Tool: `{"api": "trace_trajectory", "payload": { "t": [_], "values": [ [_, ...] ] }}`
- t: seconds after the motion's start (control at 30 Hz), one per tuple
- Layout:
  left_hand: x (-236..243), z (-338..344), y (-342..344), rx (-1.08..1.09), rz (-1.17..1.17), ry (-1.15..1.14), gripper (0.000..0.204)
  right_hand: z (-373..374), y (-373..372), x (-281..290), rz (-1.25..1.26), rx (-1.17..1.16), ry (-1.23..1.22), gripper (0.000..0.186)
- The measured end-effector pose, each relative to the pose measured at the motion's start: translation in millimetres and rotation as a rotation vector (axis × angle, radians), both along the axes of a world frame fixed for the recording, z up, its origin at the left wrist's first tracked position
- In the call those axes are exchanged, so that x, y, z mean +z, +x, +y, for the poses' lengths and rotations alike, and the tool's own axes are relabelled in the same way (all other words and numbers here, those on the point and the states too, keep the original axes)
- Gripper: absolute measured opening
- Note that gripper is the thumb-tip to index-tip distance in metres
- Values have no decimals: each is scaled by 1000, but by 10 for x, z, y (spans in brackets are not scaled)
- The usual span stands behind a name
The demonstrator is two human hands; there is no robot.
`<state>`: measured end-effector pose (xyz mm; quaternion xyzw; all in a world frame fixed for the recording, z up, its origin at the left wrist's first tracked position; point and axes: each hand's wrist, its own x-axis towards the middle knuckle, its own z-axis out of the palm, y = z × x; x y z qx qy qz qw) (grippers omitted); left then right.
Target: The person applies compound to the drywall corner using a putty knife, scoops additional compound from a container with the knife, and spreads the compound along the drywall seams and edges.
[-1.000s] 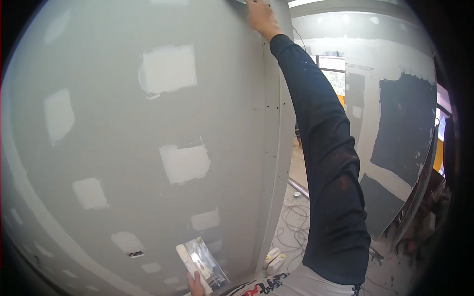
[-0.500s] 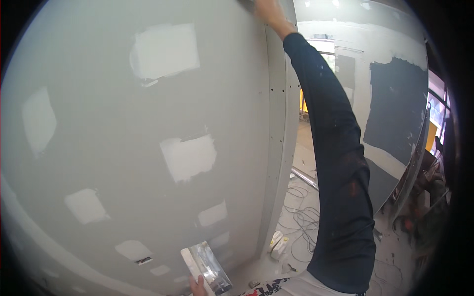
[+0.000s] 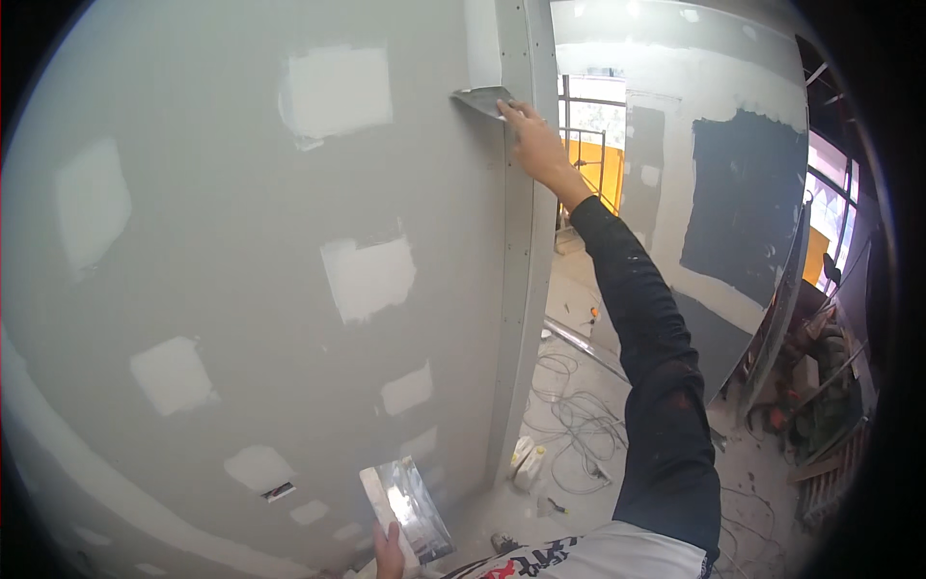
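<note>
- My right hand [image 3: 542, 152], 1 o'clock from centre: narrow grip on knife [image 3: 479, 100], fingers along its metal face, arm stretched up.
- Knife at 12 o'clock, blade edge against wall [image 3: 241, 241], at the lower end of white strip [image 3: 483, 43]. Strip runs up from blade to top of view.
- My left hand [image 3: 389, 553], between 6 and 7 o'clock: holding plate [image 3: 420, 507], thumb over its pale edge; rest of the hand cut off by lower edge of view.
- Plate is shiny metal, tilted, near wall's lower part; can't tell if it touches.
- Wall fills 7 to 12 o'clock, grey, several white patches; big patch [image 3: 340, 94] at 11, another [image 3: 369, 280] just off centre toward 9.
- Cutout [image 3: 279, 492] in wall between 7 and 8, small, dark, just below a patch.
- Wall end [image 3: 518, 241] just right of centre, upright, dotted with small dark spots.
- Dark sleeve [image 3: 666, 357] on my right arm, 4 o'clock.
- Floor: cables [image 3: 579, 422] tangled at 5 o'clock, jug [image 3: 528, 465] beside wall's foot, also near 5.
- Far wall [image 3: 656, 53] from 1 to 3, dark area [image 3: 738, 193] on it.
</note>
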<state>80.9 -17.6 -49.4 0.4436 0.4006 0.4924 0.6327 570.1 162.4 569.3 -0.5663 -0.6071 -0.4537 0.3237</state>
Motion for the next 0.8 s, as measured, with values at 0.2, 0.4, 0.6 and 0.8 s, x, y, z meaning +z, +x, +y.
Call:
{"api": "trace_trajectory", "payload": {
  "t": [0.2, 0.4, 0.6, 0.8],
  "values": [
    [75, -26, 335, 142, -74, 53, 54, -92, 71, 1579, -127, 94, 237, 71],
    [47, -35, 788, 185, -145, 99, 54, 105, -18, 3004, -341, 140, 324, 51],
    [263, -201, 856, 201, 145, -165, 77, 132, -279, 3175, -228, -71, 205, 48],
    [-254, -65, 873, 171, -143, -244, 68, 519, 167, 3187, -311, 178, 253, 43]
  ]
}}
